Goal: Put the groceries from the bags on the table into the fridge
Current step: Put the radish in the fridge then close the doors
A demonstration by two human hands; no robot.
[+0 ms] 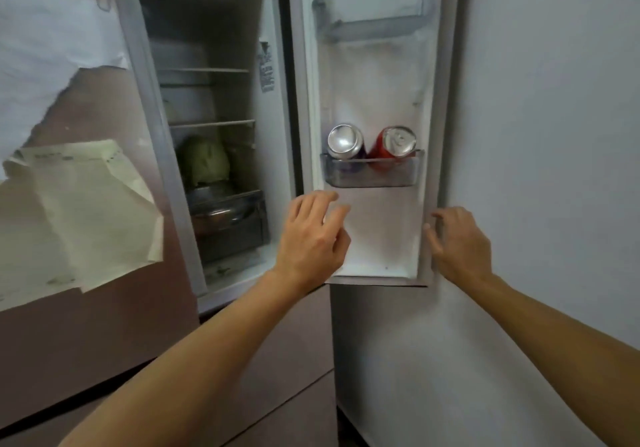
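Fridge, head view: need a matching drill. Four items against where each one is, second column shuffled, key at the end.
1 red can
2 purple can
3 cabbage
4 right hand

A inside the fridge, on a shelf
B door bin, left side
C gripping the door edge
D door bin, right side

Pairs: 1-D, 2-B, 3-A, 4-C

We face a plain pale wall (pixel 554 134) at right; at left, torn white paper (pixel 52 48) clings to a brownish panel (pixel 86 342).

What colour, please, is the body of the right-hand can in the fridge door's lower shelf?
Red, with a silver top. The right-hand can shows best in the head view, the only one.
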